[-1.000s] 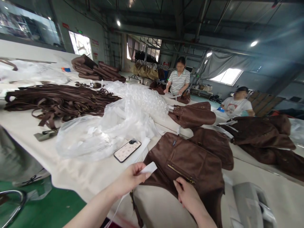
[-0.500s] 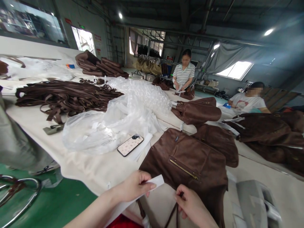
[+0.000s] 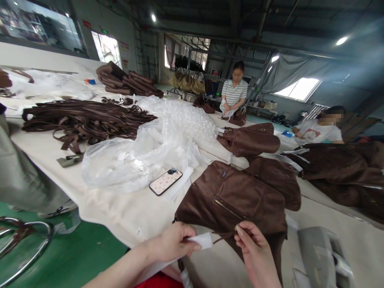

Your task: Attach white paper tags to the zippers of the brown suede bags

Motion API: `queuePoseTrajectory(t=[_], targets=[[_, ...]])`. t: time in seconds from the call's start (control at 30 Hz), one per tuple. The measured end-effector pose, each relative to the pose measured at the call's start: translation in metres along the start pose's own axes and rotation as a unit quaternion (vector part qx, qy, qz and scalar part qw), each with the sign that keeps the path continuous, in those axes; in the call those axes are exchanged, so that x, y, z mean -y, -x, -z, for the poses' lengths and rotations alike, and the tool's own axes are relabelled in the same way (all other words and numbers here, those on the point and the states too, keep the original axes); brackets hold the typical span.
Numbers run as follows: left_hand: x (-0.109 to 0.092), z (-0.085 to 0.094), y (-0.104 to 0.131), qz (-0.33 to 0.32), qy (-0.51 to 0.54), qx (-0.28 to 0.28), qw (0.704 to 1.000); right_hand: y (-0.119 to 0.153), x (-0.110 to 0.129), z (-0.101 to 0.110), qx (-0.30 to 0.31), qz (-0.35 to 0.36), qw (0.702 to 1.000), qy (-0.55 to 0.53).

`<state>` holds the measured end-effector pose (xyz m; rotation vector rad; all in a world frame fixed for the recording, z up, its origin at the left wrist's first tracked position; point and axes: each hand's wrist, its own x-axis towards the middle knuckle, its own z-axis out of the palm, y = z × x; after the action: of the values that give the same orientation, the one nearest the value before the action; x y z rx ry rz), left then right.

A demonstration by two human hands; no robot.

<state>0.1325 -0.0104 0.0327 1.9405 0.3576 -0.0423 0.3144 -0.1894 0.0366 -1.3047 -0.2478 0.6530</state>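
Observation:
My left hand [image 3: 177, 242] pinches a long white strip [image 3: 203, 240], whose short end sticks out past the thumb towards the right. A thin brown leather cord [image 3: 221, 237] is pinched between the thumb and forefinger of my right hand [image 3: 251, 240], and its free end points left at the strip's end. Behind the hands a dark brown leather bag [image 3: 207, 200] with a brass zip [image 3: 229, 209] lies on the cloth-covered table [image 3: 117, 216]. The lower part of the bag is partly hidden by my right hand.
A phone [image 3: 166, 182] lies beside white strips [image 3: 181, 186] and clear plastic wrap [image 3: 120, 164]. Brown straps [image 3: 87, 116] are heaped at left. More brown bags [image 3: 342, 160] lie at right, near a grey tape dispenser-like device [image 3: 318, 252]. Two people [image 3: 234, 94] are across the table.
My right hand has risen and moved right with the brown cord, now held higher against the bag. My left hand has shifted slightly right and down, still on the white strip.

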Motion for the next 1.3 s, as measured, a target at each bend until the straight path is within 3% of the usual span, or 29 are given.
queuePoseTrajectory(t=[0.17, 0.47, 0.73, 1.07, 1.3], targets=[[0.0, 0.001, 0.002, -0.004, 0.024, 0.017, 1.0, 0.001, 0.0, -0.004, 0.003, -0.022, 0.999, -0.048], [0.003, 0.0, -0.001, -0.036, 0.175, 0.028, 0.983, -0.001, -0.008, -0.003, -0.006, -0.06, 0.996, -0.067], [0.005, 0.0, -0.002, -0.028, 0.123, 0.02, 0.992, 0.0, -0.001, -0.003, -0.029, -0.098, 0.983, -0.154], [-0.005, 0.002, -0.002, -0.062, 0.205, 0.035, 0.976, -0.002, -0.01, 0.0, -0.015, -0.091, 0.994, -0.06], [-0.009, 0.006, -0.001, -0.077, 0.153, 0.031, 0.985, -0.003, -0.012, 0.0, -0.008, -0.088, 0.995, -0.044]])
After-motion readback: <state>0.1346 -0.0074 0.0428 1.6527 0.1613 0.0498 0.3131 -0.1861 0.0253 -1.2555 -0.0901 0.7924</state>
